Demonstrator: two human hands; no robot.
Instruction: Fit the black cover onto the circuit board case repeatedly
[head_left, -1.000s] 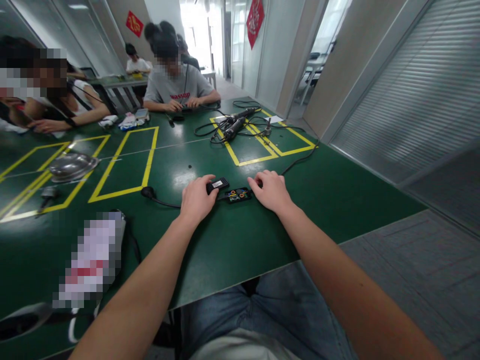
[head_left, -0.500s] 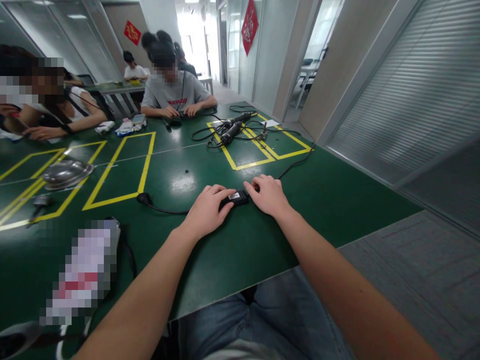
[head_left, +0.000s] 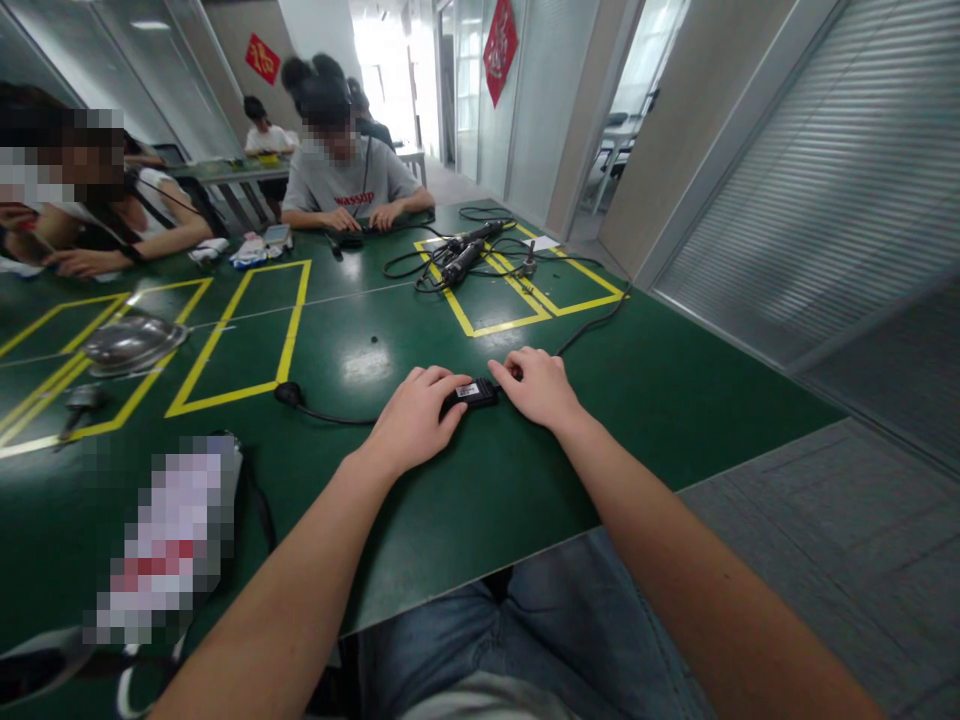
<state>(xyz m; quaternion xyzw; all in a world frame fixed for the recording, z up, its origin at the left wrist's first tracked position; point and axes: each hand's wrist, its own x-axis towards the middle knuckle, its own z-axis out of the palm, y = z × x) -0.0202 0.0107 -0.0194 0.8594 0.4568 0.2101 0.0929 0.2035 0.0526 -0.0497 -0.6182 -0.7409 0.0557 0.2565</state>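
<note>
A black power adapter (head_left: 474, 392) with a small white label lies on the green table in front of me. My left hand (head_left: 421, 415) is wrapped over its left part, thumb at the near side and fingers at the far side. From under that hand a cord (head_left: 337, 420) runs left to a black plug (head_left: 287, 394). At the adapter's right end, my right hand (head_left: 536, 388) has its thumb and fingers curled around the black cable (head_left: 498, 388). Its fingers partly hide the connection there. The cable continues (head_left: 592, 322) beyond the hand toward the table's right edge.
Two black electric screwdrivers (head_left: 463, 262) with tangled cords lie farther back within yellow tape. A shiny metal bowl-like piece (head_left: 135, 343) sits at the left, a pixelated object (head_left: 169, 540) nearer me. One co-worker (head_left: 356, 170) sits across, another person (head_left: 150, 215) at the left.
Almost nothing differs. Both hands stay at the adapter and cable; the view has shifted very slightly.
</note>
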